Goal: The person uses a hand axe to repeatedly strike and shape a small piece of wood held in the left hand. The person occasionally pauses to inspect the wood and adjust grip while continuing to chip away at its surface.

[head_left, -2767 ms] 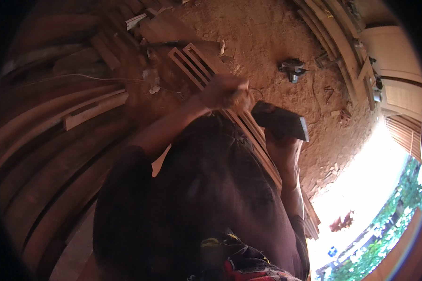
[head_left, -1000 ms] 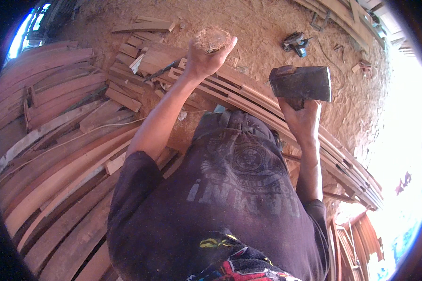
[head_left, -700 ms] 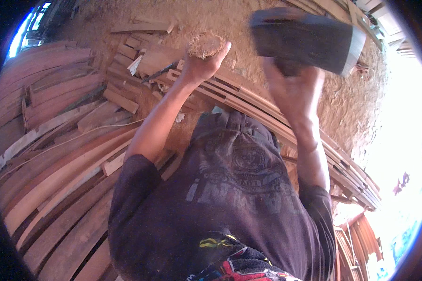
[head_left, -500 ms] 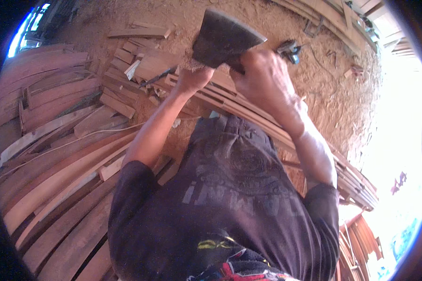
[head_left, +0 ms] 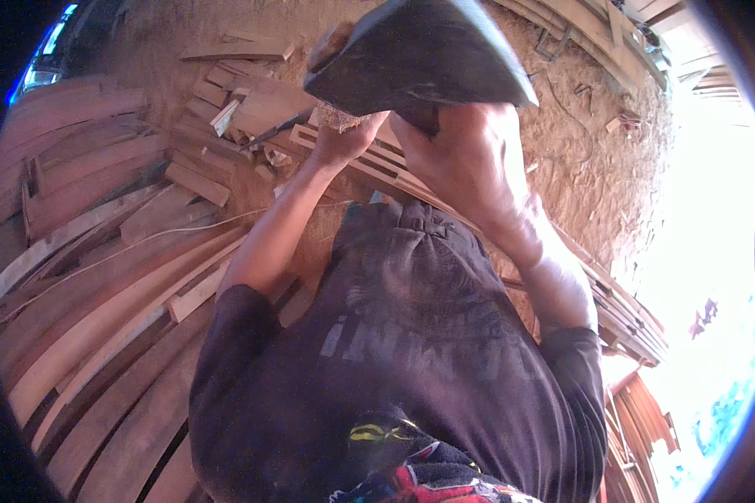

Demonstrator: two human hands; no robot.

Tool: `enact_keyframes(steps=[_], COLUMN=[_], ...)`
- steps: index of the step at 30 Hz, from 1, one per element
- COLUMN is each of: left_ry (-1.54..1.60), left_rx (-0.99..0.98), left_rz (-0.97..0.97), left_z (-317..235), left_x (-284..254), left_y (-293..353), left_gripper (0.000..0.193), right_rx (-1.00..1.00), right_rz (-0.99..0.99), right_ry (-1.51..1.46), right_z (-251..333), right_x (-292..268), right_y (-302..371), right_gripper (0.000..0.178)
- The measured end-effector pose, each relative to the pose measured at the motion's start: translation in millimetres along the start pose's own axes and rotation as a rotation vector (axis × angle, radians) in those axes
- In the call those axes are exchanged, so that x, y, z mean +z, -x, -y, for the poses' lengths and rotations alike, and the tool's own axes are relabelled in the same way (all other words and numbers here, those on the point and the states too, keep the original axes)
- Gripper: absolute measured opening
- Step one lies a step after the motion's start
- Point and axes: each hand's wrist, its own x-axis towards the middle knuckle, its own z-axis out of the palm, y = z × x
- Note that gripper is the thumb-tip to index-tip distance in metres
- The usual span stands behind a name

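Note:
My right hand (head_left: 470, 159) is closed at the base of a hatchet (head_left: 419, 59) with a broad dark metal blade. The blade is raised high and fills the top middle of the view; most of its handle is hidden by my fingers. My left hand (head_left: 348, 141) is closed around a piece of wood (head_left: 342, 119) with a rough, pale, fibrous surface. The blade covers much of this wood, and I cannot tell whether the two touch. My left fingers are partly hidden behind the wood and the blade.
Long curved planks (head_left: 101, 335) are stacked along the left. Offcuts (head_left: 197, 180) lie scattered on the brown ground ahead of them. Narrow boards (head_left: 612, 306) run from beneath my hands toward the right. More timber (head_left: 591, 42) lies at the far right, near a bright opening.
The hatchet has come up and looks larger, its blade now covering the dark tool that lay on the ground behind it. My left hand has barely moved.

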Motion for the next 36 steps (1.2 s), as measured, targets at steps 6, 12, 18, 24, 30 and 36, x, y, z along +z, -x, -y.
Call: enact_keyframes(steps=[6,12,18,24,30,36], left_ry=[-0.293,0.613,0.487,0.431,0.397,0.316], left_rx=[0.068,-0.551,-0.49,-0.447,-0.477,-0.425], left_rz=[0.065,-0.314,-0.166,-0.138,-0.087,-0.115], left_z=[31,-9,-55,-39,-25,-25], left_x=[-6,-19,-6,4,8,8], left_y=[21,-29,-59,-52,-48,-52], left_gripper=[0.025,0.023,0.041,0.026,0.023,0.02], right_rx=[0.05,0.193,0.39,0.464,0.503,0.507], right_rz=[0.222,0.116,-0.029,-0.001,0.023,0.036], right_ry=[0.119,0.014,-0.121,-0.112,-0.153,-0.165], right_z=[-12,-30,-44,-66,-68,-67], right_x=[29,2,-16,-11,-10,-7], right_y=[-7,11,26,51,54,49], right_gripper=[0.019,0.023,0.026,0.029,0.03,0.03])
